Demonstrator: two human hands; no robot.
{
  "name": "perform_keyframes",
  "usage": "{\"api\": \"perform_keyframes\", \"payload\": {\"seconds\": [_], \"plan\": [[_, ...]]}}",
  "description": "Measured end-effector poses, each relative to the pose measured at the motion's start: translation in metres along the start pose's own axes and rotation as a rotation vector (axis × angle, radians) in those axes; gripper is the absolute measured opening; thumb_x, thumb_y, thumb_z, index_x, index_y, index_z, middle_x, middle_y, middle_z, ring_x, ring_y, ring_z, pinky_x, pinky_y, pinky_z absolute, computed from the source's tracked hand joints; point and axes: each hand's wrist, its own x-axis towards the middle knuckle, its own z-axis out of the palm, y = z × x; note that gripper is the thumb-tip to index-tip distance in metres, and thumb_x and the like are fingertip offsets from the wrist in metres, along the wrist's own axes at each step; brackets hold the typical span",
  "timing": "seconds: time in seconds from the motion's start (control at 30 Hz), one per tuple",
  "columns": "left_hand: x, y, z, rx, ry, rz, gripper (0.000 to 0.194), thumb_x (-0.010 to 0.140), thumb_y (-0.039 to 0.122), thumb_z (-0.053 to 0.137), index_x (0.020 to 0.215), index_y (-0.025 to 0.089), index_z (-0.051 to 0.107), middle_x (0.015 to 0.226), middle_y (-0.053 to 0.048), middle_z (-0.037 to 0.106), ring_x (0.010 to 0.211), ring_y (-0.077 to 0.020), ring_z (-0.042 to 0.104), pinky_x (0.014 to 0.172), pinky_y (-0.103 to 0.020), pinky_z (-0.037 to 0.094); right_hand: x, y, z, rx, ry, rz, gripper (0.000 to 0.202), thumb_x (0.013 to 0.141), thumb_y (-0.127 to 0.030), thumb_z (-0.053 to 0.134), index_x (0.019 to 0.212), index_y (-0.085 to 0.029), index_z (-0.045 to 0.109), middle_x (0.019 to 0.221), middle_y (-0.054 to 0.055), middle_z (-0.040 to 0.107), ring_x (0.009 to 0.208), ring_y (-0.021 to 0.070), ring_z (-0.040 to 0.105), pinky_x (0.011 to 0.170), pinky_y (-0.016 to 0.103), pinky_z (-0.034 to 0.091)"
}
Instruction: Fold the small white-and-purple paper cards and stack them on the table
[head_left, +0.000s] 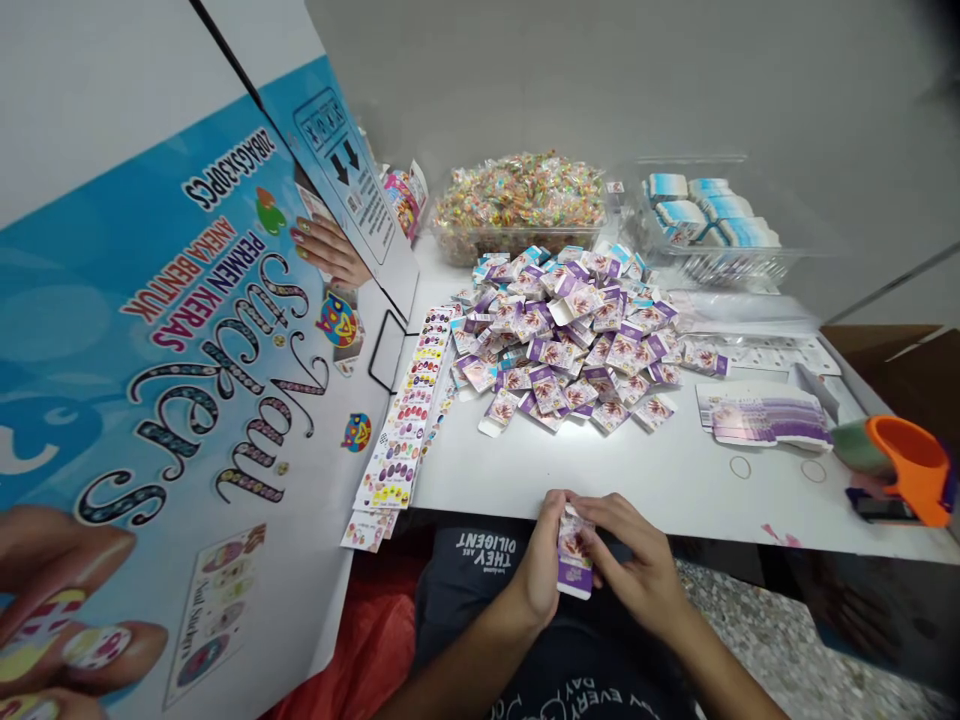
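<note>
At five o'clock in our view, the fingers (606,512) of our left hand (535,568) and right hand (639,552) grasp a purple-and-white box (574,560); from it, a heap of similar boxes (574,345) lies at twelve o'clock on the desk (495,470).

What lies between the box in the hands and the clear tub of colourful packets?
In the head view, white tabletop, then a heap of small boxes, lies between the held box and the tub.
</note>
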Motion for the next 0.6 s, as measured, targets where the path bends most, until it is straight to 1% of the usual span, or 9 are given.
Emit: {"api": "perform_keyframes", "payload": {"seconds": [0.07, 0.17, 0.27, 0.33, 0.37, 0.4, 0.47, 0.53, 0.6], "plan": [[0.000, -0.001, -0.002, 0.054, 0.009, 0.028, 0.054, 0.082, 0.072, 0.061, 0.095, 0.020, 0.053, 0.074, 0.005, 0.053, 0.050, -0.0095, 0.051, 0.042, -0.021, 0.041, 0.002, -0.001, -0.001, 0.044, -0.006, 0.027, 0.021, 0.094, -0.014, 0.061, 0.109, -0.022, 0.073, 0.107, 0.010, 0.075, 0.098, 0.0227, 0.071, 0.086, 0.039, 0.059], [-0.001, -0.002, -0.005, 0.208, -0.018, 0.084, 0.050, 0.087, 0.070, 0.056, 0.099, 0.022, 0.051, 0.074, 0.005, 0.054, 0.048, -0.0093, 0.049, 0.042, -0.021, 0.040, 0.001, -0.001, 0.002, 0.127, 0.030, 0.225, 0.010, 0.095, -0.024, 0.063, 0.098, -0.020, 0.071, 0.098, 0.008, 0.075, 0.093, 0.0213, 0.071, 0.082, 0.034, 0.060], [-0.003, -0.001, -0.007, 0.310, -0.035, 0.116, 0.044, 0.089, 0.065, 0.059, 0.105, 0.024, 0.052, 0.073, 0.005, 0.056, 0.049, -0.0104, 0.049, 0.046, -0.022, 0.040, -0.001, -0.001, 0.007, 0.231, 0.081, 0.448, 0.018, 0.094, -0.035, 0.065, 0.102, -0.020, 0.070, 0.091, 0.006, 0.073, 0.077, 0.0185, 0.069, 0.067, 0.029, 0.060], [-0.004, 0.001, -0.007, 0.339, -0.021, 0.146, 0.041, 0.089, 0.060, 0.063, 0.106, 0.024, 0.055, 0.072, 0.004, 0.057, 0.053, -0.0117, 0.050, 0.052, -0.023, 0.042, 0.000, -0.002, 0.009, 0.321, 0.097, 0.545, 0.023, 0.093, -0.041, 0.066, 0.102, -0.019, 0.070, 0.083, 0.004, 0.071, 0.062, 0.0152, 0.063, 0.054, 0.026, 0.056], [-0.005, 0.003, -0.007, 0.353, -0.007, 0.166, 0.040, 0.088, 0.058, 0.065, 0.106, 0.024, 0.056, 0.071, 0.004, 0.057, 0.055, -0.0125, 0.051, 0.055, -0.024, 0.043, 0.001, -0.003, 0.009, 0.358, 0.107, 0.577, 0.025, 0.092, -0.042, 0.067, 0.099, -0.019, 0.070, 0.080, 0.003, 0.070, 0.057, 0.0141, 0.061, 0.050, 0.026, 0.054], [-0.007, 0.005, -0.006, 0.372, 0.008, 0.188, 0.038, 0.088, 0.056, 0.066, 0.106, 0.023, 0.058, 0.071, 0.003, 0.057, 0.057, -0.0135, 0.052, 0.058, -0.025, 0.044, 0.003, -0.004, 0.010, 0.383, 0.115, 0.596, 0.025, 0.091, -0.043, 0.068, 0.096, -0.019, 0.070, 0.078, 0.003, 0.069, 0.056, 0.0138, 0.060, 0.050, 0.025, 0.053], [-0.009, 0.010, -0.005, 0.413, 0.033, 0.230, 0.036, 0.088, 0.053, 0.066, 0.106, 0.023, 0.060, 0.073, 0.002, 0.059, 0.063, -0.0154, 0.053, 0.064, -0.027, 0.046, 0.006, -0.004, 0.009, 0.403, 0.124, 0.587, 0.024, 0.090, -0.043, 0.070, 0.090, -0.019, 0.071, 0.079, 0.004, 0.070, 0.063, 0.0154, 0.063, 0.056, 0.027, 0.056], [-0.011, 0.013, -0.004, 0.440, 0.043, 0.264, 0.034, 0.089, 0.051, 0.065, 0.106, 0.022, 0.062, 0.080, -0.001, 0.062, 0.072, -0.0177, 0.056, 0.071, -0.028, 0.047, 0.008, -0.005, 0.009, 0.393, 0.124, 0.515, 0.019, 0.091, -0.038, 0.070, 0.087, -0.020, 0.072, 0.085, 0.005, 0.072, 0.076, 0.0181, 0.068, 0.068, 0.029, 0.059], [-0.012, 0.016, -0.004, 0.437, 0.052, 0.294, 0.033, 0.091, 0.050, 0.063, 0.107, 0.021, 0.063, 0.091, -0.004, 0.065, 0.082, -0.0201, 0.058, 0.078, -0.029, 0.047, 0.007, -0.005, 0.009, 0.341, 0.117, 0.406, 0.012, 0.093, -0.031, 0.068, 0.090, -0.021, 0.075, 0.096, 0.007, 0.074, 0.090, 0.0205, 0.070, 0.079, 0.033, 0.059]]}}
